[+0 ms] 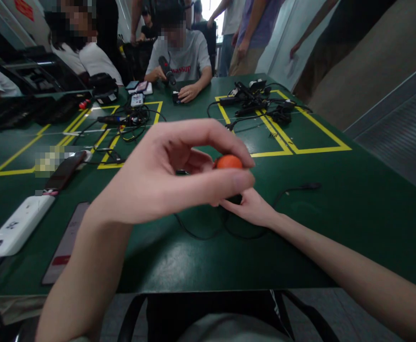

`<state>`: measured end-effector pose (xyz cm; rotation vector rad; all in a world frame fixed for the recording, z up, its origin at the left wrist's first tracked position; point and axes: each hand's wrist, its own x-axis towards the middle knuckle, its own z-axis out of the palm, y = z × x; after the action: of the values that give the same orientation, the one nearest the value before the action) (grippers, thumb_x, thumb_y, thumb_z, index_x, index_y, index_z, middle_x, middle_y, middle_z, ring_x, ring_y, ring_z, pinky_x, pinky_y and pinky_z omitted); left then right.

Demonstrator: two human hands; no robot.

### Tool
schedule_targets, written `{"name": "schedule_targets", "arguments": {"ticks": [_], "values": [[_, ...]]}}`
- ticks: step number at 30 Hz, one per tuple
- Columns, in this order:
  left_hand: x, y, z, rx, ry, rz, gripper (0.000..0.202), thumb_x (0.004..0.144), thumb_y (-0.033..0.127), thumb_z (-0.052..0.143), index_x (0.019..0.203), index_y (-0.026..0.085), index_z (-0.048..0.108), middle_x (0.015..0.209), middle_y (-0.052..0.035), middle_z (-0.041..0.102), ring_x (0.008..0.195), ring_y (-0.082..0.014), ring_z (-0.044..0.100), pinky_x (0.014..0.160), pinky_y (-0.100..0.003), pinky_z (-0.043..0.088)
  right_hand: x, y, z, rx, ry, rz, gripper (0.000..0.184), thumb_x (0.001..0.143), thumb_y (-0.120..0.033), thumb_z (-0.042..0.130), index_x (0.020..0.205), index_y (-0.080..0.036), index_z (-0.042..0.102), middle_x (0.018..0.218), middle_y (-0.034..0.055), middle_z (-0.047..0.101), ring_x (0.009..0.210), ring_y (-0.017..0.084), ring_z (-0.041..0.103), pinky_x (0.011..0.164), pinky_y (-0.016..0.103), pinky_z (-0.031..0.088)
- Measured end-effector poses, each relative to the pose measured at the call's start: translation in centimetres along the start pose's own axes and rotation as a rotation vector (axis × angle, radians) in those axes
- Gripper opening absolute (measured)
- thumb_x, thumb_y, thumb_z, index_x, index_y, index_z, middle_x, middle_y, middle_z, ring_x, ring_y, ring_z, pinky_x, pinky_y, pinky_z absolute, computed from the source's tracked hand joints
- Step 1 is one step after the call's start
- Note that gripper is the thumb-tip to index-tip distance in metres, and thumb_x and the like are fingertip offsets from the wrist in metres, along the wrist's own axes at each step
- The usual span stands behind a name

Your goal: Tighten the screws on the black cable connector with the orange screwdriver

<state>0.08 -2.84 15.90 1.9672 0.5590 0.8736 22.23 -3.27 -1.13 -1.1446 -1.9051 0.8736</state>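
My left hand (165, 171) is raised over the table in front of me, thumb and fingers curled round a tool with a rounded orange end (229, 162). That end points toward me, and the rest of the tool is hidden behind the hand. Lower and further away, my right hand (256, 207) rests at the table with its thumb along a small black object (235, 198). Most of that object and the right fingertips are hidden by my left hand. A thin black cable (200, 237) loops on the table below both hands.
The green table (336, 223) carries yellow tape outlines. A white power strip (18, 225) and a phone (67, 247) lie at the left. Cable bundles (250, 99) sit further back. Across the table, a person (181, 57) holds a black-and-red tool; others stand behind.
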Motion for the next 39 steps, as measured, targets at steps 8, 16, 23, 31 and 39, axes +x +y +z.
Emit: {"name": "schedule_targets", "arguments": {"ticks": [8, 16, 23, 31, 39], "values": [[-3.9, -5.2, 5.0, 0.657, -0.012, 0.404, 0.014, 0.100, 0.024, 0.065, 0.110, 0.017, 0.073, 0.118, -0.0077, 0.080, 0.101, -0.0165, 0.078, 0.083, -0.026, 0.064, -0.1, -0.4, -0.7, 0.011, -0.058, -0.011, 0.019, 0.084, -0.020, 0.066, 0.104, -0.022, 0.065, 0.104, 0.0054, 0.079, 0.098, 0.024, 0.077, 0.090, 0.038, 0.063], [-6.6, -9.4, 6.0, 0.945, 0.020, 0.547, 0.015, 0.103, 0.023, 0.060, 0.108, 0.016, 0.071, 0.107, -0.0052, 0.082, 0.078, -0.0144, 0.076, 0.061, -0.028, 0.057, -0.1, 1.1, -0.3, -0.074, -0.005, -0.028, 0.028, 0.087, -0.027, 0.073, 0.114, -0.021, 0.067, 0.111, 0.0095, 0.079, 0.105, 0.028, 0.075, 0.097, 0.046, 0.061], [-9.0, -11.2, 5.4, 0.971, -0.153, 0.414, 0.020, 0.106, 0.025, 0.051, 0.105, 0.016, 0.070, 0.109, -0.0058, 0.080, 0.074, -0.0145, 0.074, 0.060, -0.029, 0.055, -0.2, 1.4, -0.2, -0.098, 0.009, -0.041, 0.028, 0.089, -0.027, 0.073, 0.116, -0.022, 0.069, 0.115, 0.0103, 0.079, 0.107, 0.028, 0.075, 0.100, 0.048, 0.061], [-8.4, -12.0, 5.1, 0.884, -0.271, 0.362, 0.022, 0.101, 0.029, 0.054, 0.100, 0.016, 0.072, 0.099, -0.0048, 0.080, 0.074, -0.0177, 0.073, 0.062, -0.031, 0.054, -0.2, 1.4, -0.4, -0.086, 0.001, -0.034, 0.027, 0.089, -0.026, 0.074, 0.115, -0.020, 0.070, 0.114, 0.0106, 0.080, 0.106, 0.027, 0.077, 0.099, 0.047, 0.062], [-5.3, -13.7, 3.6, 0.708, -0.078, 0.139, 0.029, 0.100, 0.030, 0.055, 0.078, 0.017, 0.070, 0.068, -0.0003, 0.070, 0.060, -0.0105, 0.064, 0.057, -0.023, 0.042, -0.2, 1.6, -0.3, -0.084, 0.007, -0.051, 0.031, 0.089, -0.026, 0.074, 0.118, -0.022, 0.068, 0.115, 0.0091, 0.079, 0.107, 0.027, 0.076, 0.101, 0.047, 0.061]]}}
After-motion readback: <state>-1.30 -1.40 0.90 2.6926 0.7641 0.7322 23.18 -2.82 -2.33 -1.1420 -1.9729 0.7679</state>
